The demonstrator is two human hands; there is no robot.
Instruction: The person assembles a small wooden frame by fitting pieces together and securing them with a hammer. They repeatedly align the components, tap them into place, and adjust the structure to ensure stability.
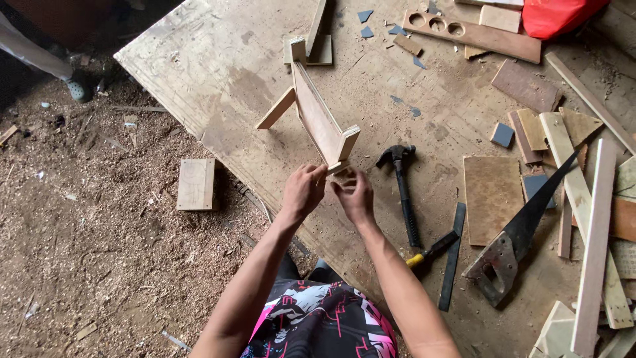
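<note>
A small wooden frame (317, 119) stands on edge on the plywood worktable (225, 73): a long board with short crosspieces fixed at its ends. My left hand (303, 190) grips the near crosspiece from the left. My right hand (354, 195) pinches the same end from the right, fingers closed on the wood. Both hands meet at the frame's near end, just above the table's front edge.
A black claw hammer (403, 192) lies right of my hands, a yellow-handled tool (430, 250) below it. A hand saw (523, 229), a dark metal strip (453, 255), wood offcuts (490, 189) and slats (593, 245) crowd the right. A board (196, 183) lies on the sawdust floor.
</note>
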